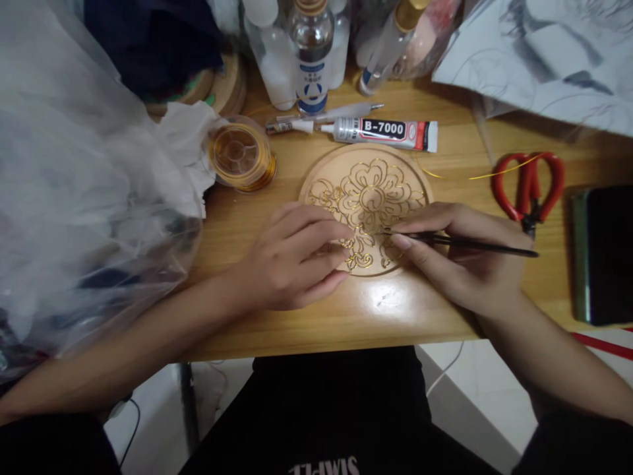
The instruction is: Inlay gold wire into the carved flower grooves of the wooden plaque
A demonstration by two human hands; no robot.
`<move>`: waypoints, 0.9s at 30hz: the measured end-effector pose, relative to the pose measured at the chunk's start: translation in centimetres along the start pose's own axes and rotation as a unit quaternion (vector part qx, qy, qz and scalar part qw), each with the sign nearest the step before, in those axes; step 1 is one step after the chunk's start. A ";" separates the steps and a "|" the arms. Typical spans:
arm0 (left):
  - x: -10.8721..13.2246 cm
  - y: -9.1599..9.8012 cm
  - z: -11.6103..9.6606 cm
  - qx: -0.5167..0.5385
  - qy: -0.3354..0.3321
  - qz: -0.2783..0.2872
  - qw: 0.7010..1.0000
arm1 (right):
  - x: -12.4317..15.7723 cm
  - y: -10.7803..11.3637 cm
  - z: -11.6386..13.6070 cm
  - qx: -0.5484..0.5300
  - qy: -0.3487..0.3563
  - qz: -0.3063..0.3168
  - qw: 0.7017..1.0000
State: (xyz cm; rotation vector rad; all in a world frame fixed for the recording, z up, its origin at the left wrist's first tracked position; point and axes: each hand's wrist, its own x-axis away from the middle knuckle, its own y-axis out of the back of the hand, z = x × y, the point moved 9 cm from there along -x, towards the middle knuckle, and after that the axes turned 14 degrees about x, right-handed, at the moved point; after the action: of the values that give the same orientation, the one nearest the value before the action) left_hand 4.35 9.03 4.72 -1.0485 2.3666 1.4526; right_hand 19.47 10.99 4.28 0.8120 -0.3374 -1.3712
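Black tool (475, 245) points left, axis crosswise; right grip (469, 272) pinches it; left grip (301, 257) unclear.

A strip of table (316, 326) is lying open in front of the wooden plate (330, 170), between the left hand (299, 257) and the right hand (465, 254). Behind the plate, the glue tube (386, 134) and the bottles (312, 66) are blocking the way. At left, the spool (242, 155) and the plastic bag (89, 211) are taking the room. At right, a black tool (489, 247) is sticking out; the cutters (528, 188) and the phone (606, 257) are leaving a narrow gap.
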 end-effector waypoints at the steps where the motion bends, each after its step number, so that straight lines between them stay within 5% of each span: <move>1: 0.0 -0.1 -0.1 -0.003 -0.005 0.006 1.000 | 0.0 0.0 0.0 -0.001 -0.001 0.000 1.000; 9: 0.1 -0.5 -0.9 -0.051 -0.047 0.031 0.997 | 0.0 0.1 0.0 0.002 -0.007 -0.006 1.000; 17: 0.0 0.8 -0.3 -0.039 -0.037 -0.033 0.998 | -0.6 0.2 -1.0 -0.021 -0.022 -0.026 0.999; 27: -0.1 -0.3 -0.5 -0.015 -0.052 0.005 0.999 | -1.8 0.4 -3.8 -0.099 -0.070 -0.073 0.990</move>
State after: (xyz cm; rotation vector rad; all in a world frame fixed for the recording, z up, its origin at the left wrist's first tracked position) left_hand 4.70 8.56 4.82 -0.9447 2.2879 1.5117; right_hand 21.88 13.87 2.31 0.5878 -0.2488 -1.5761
